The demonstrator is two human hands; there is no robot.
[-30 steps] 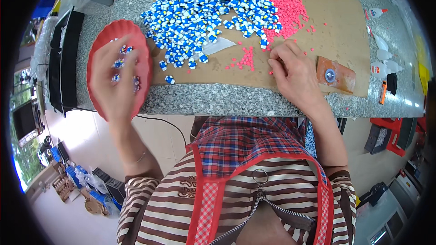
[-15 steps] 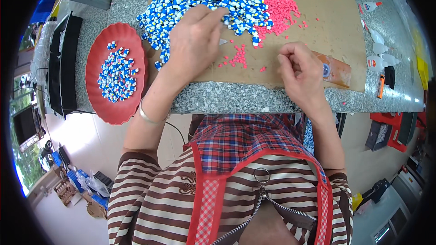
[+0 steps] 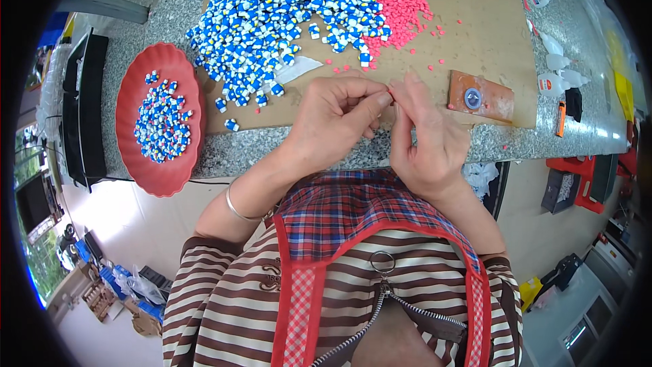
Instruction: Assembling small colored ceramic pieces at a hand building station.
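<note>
While both hands meet at the counter edge, the red scalloped plastic dish (image 3: 160, 129) of finished blue-and-white pieces lies at nine o'clock; left hand (image 3: 333, 119) pinches fingertips against right hand (image 3: 428, 139), whatever is held too small to see. Best kept steady. Blue-and-white heap (image 3: 285, 7) at eleven, pink bead pile (image 3: 401, 10) at twelve, brown block (image 3: 481, 98) at two.

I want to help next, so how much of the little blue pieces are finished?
Done: a small heap of blue-and-white pieces lies in the red tray. In hand: the left hand and right hand pinch something tiny together. Left: a far bigger blue-and-white pile and pink bits wait on the brown board.
</note>
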